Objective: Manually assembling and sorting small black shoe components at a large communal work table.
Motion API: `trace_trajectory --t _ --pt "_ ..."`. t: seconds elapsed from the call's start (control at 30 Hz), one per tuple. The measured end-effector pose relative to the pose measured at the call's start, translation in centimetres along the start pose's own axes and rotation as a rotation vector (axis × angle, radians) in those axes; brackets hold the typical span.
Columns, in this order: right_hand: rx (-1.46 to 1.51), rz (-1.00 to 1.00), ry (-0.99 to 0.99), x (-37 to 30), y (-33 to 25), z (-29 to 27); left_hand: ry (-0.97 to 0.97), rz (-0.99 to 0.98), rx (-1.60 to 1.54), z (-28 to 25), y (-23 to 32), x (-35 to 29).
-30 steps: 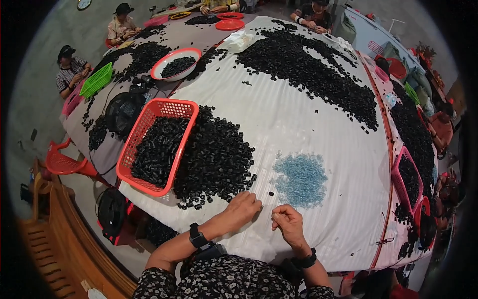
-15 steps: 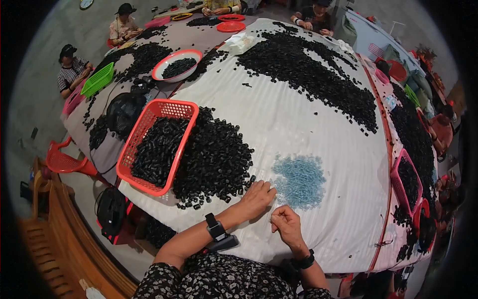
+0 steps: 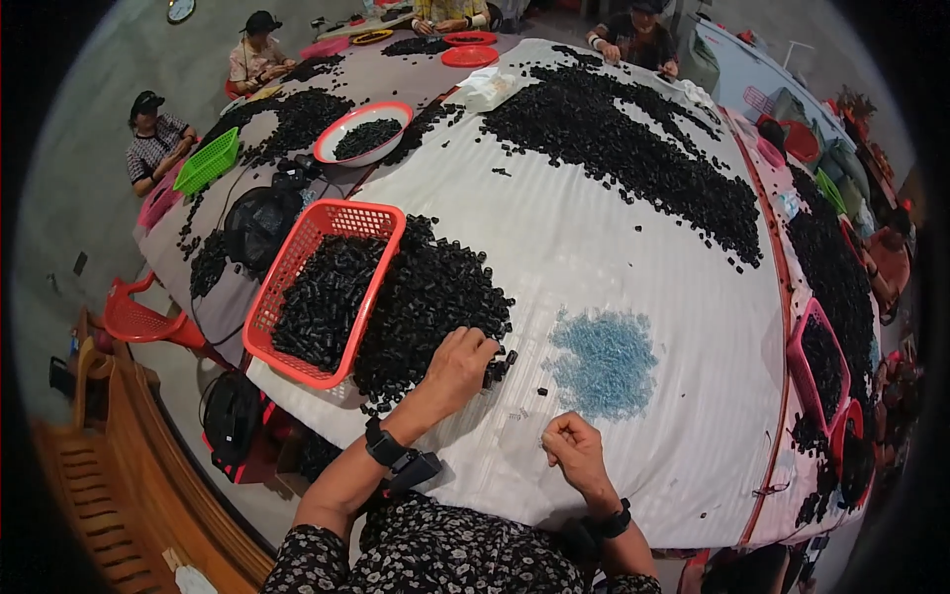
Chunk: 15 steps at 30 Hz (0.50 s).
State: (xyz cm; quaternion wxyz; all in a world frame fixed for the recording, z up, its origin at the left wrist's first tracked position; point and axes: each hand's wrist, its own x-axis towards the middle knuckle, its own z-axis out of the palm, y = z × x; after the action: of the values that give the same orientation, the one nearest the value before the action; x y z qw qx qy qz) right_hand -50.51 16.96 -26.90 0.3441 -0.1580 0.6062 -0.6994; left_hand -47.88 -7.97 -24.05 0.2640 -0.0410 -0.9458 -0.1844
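My left hand (image 3: 460,368) is at the right edge of a pile of small black cylindrical pieces (image 3: 426,287), fingers curled down against it. Whatever its fingertips pinch is hidden. Closer to me and further right, my right hand (image 3: 576,453) is closed in a pinch over the white cloth. Something tiny and pale may be at its fingertips, too small to name. Ahead of it lies a flat heap of tiny clear-blue pieces (image 3: 604,364). One black piece (image 3: 542,392) sits alone between the hands, and a few clear bits (image 3: 518,414) lie near it.
A red plastic basket (image 3: 255,327) of black pieces stands left of the pile. Beyond are a red-rimmed bowl (image 3: 394,148), a green basket (image 3: 208,163) and a large black spread (image 3: 633,148). A pink basket (image 3: 804,381) is at right. Several people work around the table.
My left hand has moved left from beside my right hand to the black pile. A lone black piece and clear bits now show on the cloth. My right hand stays nearly still, pinched.
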Motion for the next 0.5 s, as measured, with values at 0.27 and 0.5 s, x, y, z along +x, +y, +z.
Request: trace_trajectory --t 0.27,0.5 --pt "0.031 -0.015 0.005 0.1 0.7 0.0 -0.207 0.077 0.12 0.8 1.3 -0.9" --pt "-0.013 0.001 0.016 -0.2 0.7 -0.1 -0.141 0.058 0.035 0.9 1.3 0.7"
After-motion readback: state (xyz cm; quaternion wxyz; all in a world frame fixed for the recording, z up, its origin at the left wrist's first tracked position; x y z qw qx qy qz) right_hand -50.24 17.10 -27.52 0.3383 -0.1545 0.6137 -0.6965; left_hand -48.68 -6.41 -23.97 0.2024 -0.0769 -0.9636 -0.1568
